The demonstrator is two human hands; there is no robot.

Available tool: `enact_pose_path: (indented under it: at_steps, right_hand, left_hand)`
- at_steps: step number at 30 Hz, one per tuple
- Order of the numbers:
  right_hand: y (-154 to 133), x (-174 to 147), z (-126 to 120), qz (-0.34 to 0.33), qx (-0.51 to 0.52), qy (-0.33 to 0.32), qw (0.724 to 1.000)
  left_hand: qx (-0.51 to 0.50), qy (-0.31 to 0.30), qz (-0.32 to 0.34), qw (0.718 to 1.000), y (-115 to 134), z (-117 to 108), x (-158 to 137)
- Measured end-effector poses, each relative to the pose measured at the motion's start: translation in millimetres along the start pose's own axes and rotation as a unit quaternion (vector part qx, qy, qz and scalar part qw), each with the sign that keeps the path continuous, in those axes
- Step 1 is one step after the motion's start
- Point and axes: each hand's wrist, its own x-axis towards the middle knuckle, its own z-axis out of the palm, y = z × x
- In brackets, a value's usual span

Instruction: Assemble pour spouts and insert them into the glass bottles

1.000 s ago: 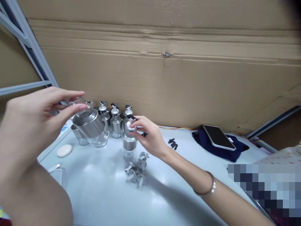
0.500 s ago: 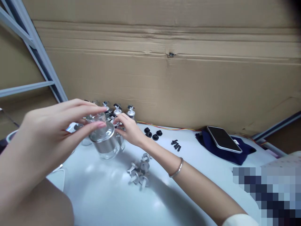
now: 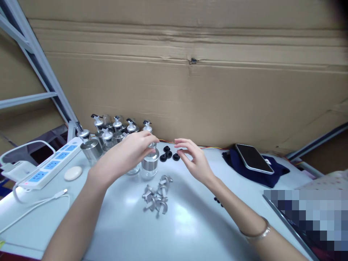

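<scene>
Clock centred on the view: just short of nine o'clock, a white plastic power strip with blue socket faces, laid along the left edge of the bench, probably to bring current within reach; just right of it, a smooth cream oval disc, flat and pebble-like. At nine, dispenser-topped bottles bunched before the ribbed brown cardboard, likely parked there to spare the front for handwork; clear glass, silvery metal sleeves, slim black-tipped spouts on several. Toward eight, left hand, its grip narrowed around the neck of a glass bottle at half past seven, seemingly to steady it from above; upright, sleeved in dull metal, no spout visible, firmness of hold impossible to tell. Between six and seven, a loose heap of silver fittings, round discs with short stems, placed presumably for easy picking by either hand. At six, stepped round black stoppers, rubbery-looking, grouped just beside the bottle. Between four and five, right hand, grip spread wide, nothing visibly held, nearest the stoppers. Past three, a glossy dark-screened phone on folded navy cloth, perhaps as a cushion.
</scene>
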Motion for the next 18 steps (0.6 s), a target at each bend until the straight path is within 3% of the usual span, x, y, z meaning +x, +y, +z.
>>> enact_pose_path:
  at_steps: [6, 15, 18]
  right_hand:
    - [12.4, -38.3, -7.4, 0.066, -0.007, -0.031, 0.997]
    - [13.1, -63.1, 4.1, 0.105, -0.056, -0.201, 0.972]
    - [13.8, -62.8, 8.4, 0.123, -0.1, -0.227, 0.961]
  left_hand:
    - [-0.017, -0.035, 0.001, 0.999, -17.8, 18.2, 14.4]
    - [0.002, -0.038, -0.036, 0.999, -22.9, 11.2, 13.0]
    - [0.023, -0.044, -0.065, 0.997, -23.8, 10.4, 12.9]
